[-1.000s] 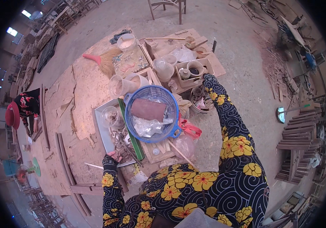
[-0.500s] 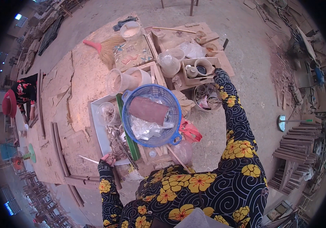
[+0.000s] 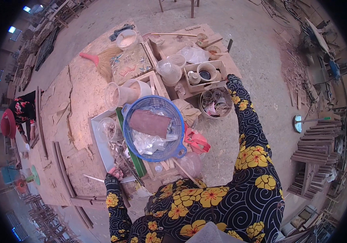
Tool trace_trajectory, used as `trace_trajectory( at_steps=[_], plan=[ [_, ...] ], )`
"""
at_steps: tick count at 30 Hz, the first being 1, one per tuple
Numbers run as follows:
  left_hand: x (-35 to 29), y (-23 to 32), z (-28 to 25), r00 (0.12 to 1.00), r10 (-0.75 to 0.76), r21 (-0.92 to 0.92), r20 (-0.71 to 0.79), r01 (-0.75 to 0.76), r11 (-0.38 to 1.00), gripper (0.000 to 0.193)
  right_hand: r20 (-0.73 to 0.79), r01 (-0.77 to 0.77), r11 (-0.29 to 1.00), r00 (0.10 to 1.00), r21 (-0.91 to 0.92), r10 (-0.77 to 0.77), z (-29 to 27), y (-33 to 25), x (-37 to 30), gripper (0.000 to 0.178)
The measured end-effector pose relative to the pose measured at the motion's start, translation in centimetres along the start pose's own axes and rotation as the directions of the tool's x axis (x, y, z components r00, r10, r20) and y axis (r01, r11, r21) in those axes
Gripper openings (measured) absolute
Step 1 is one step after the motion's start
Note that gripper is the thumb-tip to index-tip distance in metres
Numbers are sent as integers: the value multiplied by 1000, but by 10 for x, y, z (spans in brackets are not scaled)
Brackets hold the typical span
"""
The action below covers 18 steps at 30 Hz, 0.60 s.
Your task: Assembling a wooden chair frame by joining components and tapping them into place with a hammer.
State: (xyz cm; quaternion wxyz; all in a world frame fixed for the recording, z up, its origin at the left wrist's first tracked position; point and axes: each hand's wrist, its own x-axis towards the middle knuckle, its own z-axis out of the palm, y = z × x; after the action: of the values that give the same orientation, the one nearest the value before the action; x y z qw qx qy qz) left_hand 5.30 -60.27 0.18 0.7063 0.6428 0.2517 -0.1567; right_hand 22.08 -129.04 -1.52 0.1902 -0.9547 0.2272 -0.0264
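My left hand [image 3: 116,173], in a dark fingerless cover, is at the near left corner of a pale shallow tray [image 3: 97,133]. Its bare fingers look apart, over small dark scraps [image 3: 125,160]. Beside the wrist a thin white strip [image 3: 93,177] points left; whether the hand touches it is unclear. My right arm stretches far forward, and the right hand [image 3: 231,78] is by the right end of a wooden box [image 3: 195,88] with a cup [image 3: 207,72] and a small bottle inside. That hand's fingers are too dark and small to read.
A blue basket [image 3: 181,135] holds a brown roll [image 3: 151,122] and clear plastic. Beyond are plastic tubs [image 3: 169,72] and a straw broom [image 3: 105,62]. A bucket of scraps [image 3: 216,104] is below the box. Another person [image 3: 23,111] bends at the far left. Wooden slats [image 3: 317,141] are stacked right.
The view has shifted, so the table's things appear further left and lower. My right hand stands slightly further right of the box. My left hand's fingers reach a little more over the tray.
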Motion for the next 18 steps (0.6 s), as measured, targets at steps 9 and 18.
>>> trace_trajectory(
  at_steps=[9, 18],
  plan=[
    [2, -2, -2, 997, -70, 20, -37, 71, 997, 39, 3, -3, 1000, 1000, -18, 3, 5, -2, 6, 21],
    [5, -7, -3, 997, -67, -8, 26, 67, 998, 42, -7, -4, 1000, 1000, -29, 4, 5, -5, 11, 21]
  ],
)
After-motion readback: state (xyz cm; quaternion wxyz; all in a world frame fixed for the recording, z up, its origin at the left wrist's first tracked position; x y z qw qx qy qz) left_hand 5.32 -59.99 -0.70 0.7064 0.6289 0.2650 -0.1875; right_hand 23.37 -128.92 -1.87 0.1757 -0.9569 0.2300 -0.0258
